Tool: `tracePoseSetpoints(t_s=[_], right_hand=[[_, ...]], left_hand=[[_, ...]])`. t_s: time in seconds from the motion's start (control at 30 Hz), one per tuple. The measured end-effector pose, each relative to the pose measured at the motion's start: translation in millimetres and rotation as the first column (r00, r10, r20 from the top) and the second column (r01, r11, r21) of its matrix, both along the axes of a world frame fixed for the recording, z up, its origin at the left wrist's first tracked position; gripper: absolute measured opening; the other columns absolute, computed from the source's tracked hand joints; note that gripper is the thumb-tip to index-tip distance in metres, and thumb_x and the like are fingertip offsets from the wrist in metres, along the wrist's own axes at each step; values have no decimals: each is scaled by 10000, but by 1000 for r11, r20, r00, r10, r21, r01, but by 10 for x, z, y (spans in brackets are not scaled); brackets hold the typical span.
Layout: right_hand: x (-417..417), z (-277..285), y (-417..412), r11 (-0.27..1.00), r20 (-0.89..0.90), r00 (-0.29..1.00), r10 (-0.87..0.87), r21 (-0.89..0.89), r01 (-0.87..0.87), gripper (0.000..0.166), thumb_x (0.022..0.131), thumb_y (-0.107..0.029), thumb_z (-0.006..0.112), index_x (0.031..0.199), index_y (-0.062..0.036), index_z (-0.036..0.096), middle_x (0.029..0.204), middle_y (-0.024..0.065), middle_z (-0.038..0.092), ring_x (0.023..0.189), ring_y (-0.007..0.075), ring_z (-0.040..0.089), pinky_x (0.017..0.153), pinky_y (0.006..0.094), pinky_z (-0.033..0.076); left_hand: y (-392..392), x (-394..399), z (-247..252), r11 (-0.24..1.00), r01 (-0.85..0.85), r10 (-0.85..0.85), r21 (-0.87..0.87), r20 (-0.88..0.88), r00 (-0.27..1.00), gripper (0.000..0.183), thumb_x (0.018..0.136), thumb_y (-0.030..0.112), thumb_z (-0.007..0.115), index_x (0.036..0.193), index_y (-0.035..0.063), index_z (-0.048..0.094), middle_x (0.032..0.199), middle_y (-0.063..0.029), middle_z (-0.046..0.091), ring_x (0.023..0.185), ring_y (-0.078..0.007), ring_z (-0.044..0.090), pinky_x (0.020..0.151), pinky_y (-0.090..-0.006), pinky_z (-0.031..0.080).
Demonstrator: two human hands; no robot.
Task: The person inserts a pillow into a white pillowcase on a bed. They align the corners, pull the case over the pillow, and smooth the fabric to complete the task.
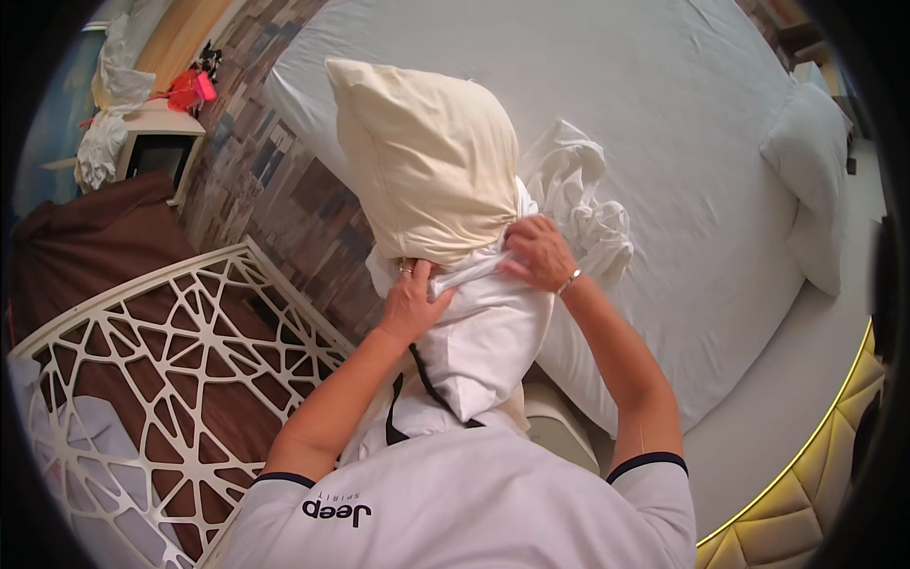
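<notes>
A cream pillow (pixel 434 156) stands out in front of me, its near part inside a white pillowcase (pixel 483 320). My left hand (pixel 416 295), with a ring on one finger, grips the case's gathered edge on the left. On the right side, my right hand (pixel 538 252) has its fingers closed on the same edge; a bracelet circles that wrist. Towards my body the covered end narrows to a white corner. Crumpled white cloth (pixel 583 199) lies on the bed (pixel 682 178) just beyond my right hand.
White pillows (pixel 810 178) lie at the bed's right side, above a yellow-lit padded headboard (pixel 796 491). A white lattice panel (pixel 192 398) stands at the left, brown cloth (pixel 99 245) behind it. Farther back is an old television (pixel 160 153) with cloth and a red item (pixel 186 91) on it.
</notes>
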State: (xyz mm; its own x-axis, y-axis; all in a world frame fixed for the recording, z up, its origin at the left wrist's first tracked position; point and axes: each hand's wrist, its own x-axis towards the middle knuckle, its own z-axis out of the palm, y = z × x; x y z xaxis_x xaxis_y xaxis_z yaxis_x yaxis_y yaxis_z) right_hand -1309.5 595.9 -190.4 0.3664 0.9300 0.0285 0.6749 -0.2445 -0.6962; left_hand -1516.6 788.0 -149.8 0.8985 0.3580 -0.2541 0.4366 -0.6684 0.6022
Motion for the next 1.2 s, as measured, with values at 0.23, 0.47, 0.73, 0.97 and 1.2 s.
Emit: tracePoseSetpoints(t_s=[0.23, 0.47, 0.73, 0.97, 1.2], right_hand=[[126, -572, 312, 978, 62, 995, -83, 199, 69, 346, 826, -336, 712, 697, -40, 588, 883, 155, 628, 902, 341, 603, 914, 438, 466], [-578, -410, -21, 957, -163, 945, -285, 4, 290, 471, 812, -292, 733, 508, -39, 476, 524, 113, 504, 498, 311, 495, 496, 414, 393], [-286, 1204, 301, 870, -132, 870, -476, 73, 487, 424, 899, -248, 690, 591, 9, 553, 533, 167, 488, 451, 219, 385, 472, 375, 345], [589, 2200, 408, 949, 410, 871, -270, 267, 169, 402, 952, -348, 562, 748, -15, 657, 722, 166, 618, 724, 370, 620, 683, 473, 487], [-327, 1079, 211, 743, -200, 719, -665, -272, 611, 627, 920, -514, 618, 540, -16, 608, 464, 16, 480, 461, 110, 460, 449, 352, 397]], left_hand=[[12, 158, -62, 952, 100, -143, 291, 131, 981, 677, 738, 436, 751, 1189, 6, 486, 1183, -202, 457, 1125, -386, 447, 1010, -516, 345], [-114, -104, -61, 949, 255, -221, 183, -186, 957, 486, 751, 383, 724, 1014, -11, 615, 967, -198, 646, 949, -358, 625, 875, -441, 486], [246, 163, 650, 932, -83, 166, -352, 213, 963, 209, 846, 176, 648, 1010, 52, 687, 913, -176, 692, 861, -250, 688, 779, -386, 538], [427, 494, 1315, -33, 46, 479, -998, 25, 877, 312, 928, 173, 602, 1154, -42, 616, 1020, -88, 681, 888, -201, 671, 794, -344, 545], [727, -60, 347, 747, -139, 250, -650, 82, 965, 366, 843, 247, 676, 1124, 20, 616, 996, -155, 682, 873, -296, 668, 778, -378, 531]])
